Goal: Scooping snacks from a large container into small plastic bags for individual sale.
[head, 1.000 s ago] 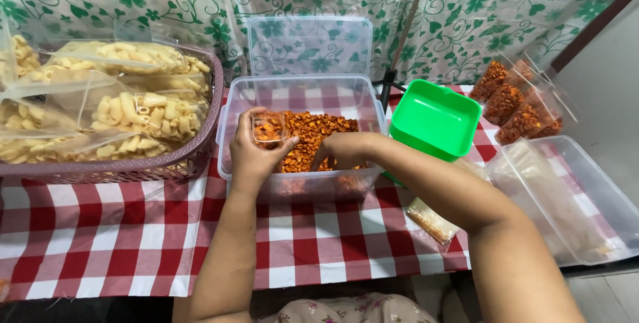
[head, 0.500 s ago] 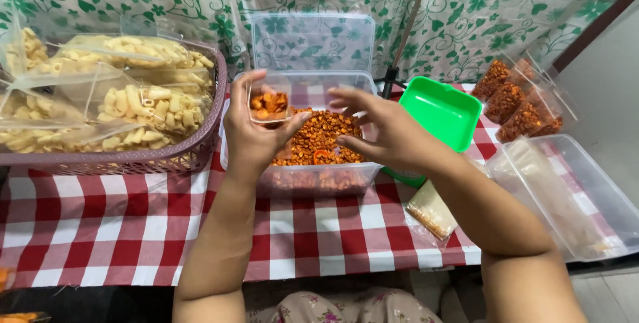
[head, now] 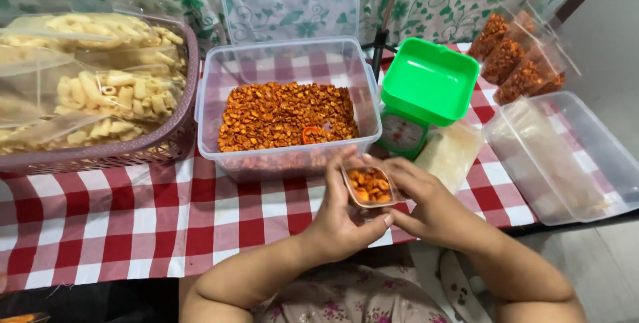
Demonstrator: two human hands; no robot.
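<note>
A small clear plastic bag (head: pixel 370 187) partly filled with orange-red spicy snack sits between both hands, its mouth held wide. My left hand (head: pixel 343 220) grips its left side and bottom. My right hand (head: pixel 426 204) holds its right side. Both hands are near the table's front edge, just in front of a clear plastic tub (head: pixel 290 63) holding a layer of the same orange snack (head: pixel 286 114). A small orange scoop (head: pixel 311 134) lies in the snack inside the tub.
A purple basket (head: pixel 170 138) of bagged pale macaroni snacks stands at left. A green kitchen scale (head: pixel 426 87) stands right of the tub, with empty clear bags (head: pixel 449 153) beside it. Filled snack bags (head: pixel 516 60) and a clear lid (head: pixel 562 153) lie at right. A red checked cloth (head: pixel 133 223) covers the table.
Both hands came out of the tub and drew back toward me with the small bag, which now holds snack. The view has moved closer to the table.
</note>
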